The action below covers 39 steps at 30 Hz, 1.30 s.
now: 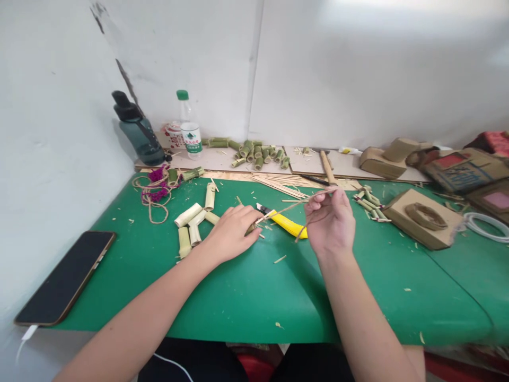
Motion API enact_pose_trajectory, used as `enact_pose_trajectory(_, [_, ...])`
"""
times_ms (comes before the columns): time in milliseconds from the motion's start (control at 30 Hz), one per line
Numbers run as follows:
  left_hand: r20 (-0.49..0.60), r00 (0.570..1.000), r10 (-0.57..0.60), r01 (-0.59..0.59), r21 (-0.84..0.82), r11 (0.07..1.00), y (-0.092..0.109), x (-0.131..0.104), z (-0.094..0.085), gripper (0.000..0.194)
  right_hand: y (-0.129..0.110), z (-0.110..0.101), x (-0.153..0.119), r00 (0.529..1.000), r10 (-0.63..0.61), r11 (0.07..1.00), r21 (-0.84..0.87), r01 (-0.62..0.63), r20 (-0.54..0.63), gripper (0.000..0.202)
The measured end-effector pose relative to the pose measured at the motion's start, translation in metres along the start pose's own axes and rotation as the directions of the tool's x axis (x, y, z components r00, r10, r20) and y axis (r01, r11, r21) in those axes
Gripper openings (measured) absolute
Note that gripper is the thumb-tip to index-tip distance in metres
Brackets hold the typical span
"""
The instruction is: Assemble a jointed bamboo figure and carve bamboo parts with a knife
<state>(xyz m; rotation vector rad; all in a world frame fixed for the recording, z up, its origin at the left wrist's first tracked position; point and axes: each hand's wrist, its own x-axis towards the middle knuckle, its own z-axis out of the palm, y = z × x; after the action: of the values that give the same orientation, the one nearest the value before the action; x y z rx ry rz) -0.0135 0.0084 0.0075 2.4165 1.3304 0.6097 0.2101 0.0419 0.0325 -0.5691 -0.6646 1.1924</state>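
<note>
My left hand (pixel 234 229) is closed over a short bamboo piece (pixel 250 229) on the green table, its palm down and the piece mostly hidden. A thin twine (pixel 292 200) runs taut from beside those fingertips up to my right hand (pixel 332 225), which pinches it between thumb and fingers. The loose twine end dangles below the right fingers. Left of my left hand lie several pale cut bamboo segments (pixel 189 215), close together at angles. A yellow utility knife (pixel 287 224) rests between my hands, its blade end toward the left hand.
Bamboo offcuts (pixel 254 153) and thin sticks (pixel 280 185) lie at the back, near a hammer (pixel 327 168). Two bottles, one dark (pixel 139 132) and one clear (pixel 191 139), stand back left. A phone (pixel 67 278) lies front left, cardboard shapes (pixel 423 218) at right.
</note>
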Motion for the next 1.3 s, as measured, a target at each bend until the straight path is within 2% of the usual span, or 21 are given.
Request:
enact_pose_trajectory(267, [-0.051,0.999,0.005,-0.005,-0.001,1.000,0.001,-0.001,0.000,0.026,0.000,-0.003,0.003,0.996,-0.033,0.999,0.005,0.034,-0.078,0.022])
enact_pose_trajectory(633, [-0.104,0.994,-0.032,0.030,-0.016,0.999,0.000,-0.001,-0.002,0.024,0.001,-0.007,0.004,0.987,-0.077,0.996,-0.051,0.070,-0.143,0.025])
enact_pose_trajectory(900, [-0.160,0.986,-0.051,0.050,-0.011,0.999,-0.001,0.000,-0.004,0.023,0.003,-0.014,0.008,0.969,-0.091,0.995,-0.059,0.079,-0.232,0.021])
enact_pose_trajectory(1300, [-0.171,0.984,-0.056,0.055,-0.011,0.998,0.000,0.000,-0.006,0.023,0.001,-0.018,0.011,0.961,-0.099,0.995,-0.053,0.088,-0.258,0.024])
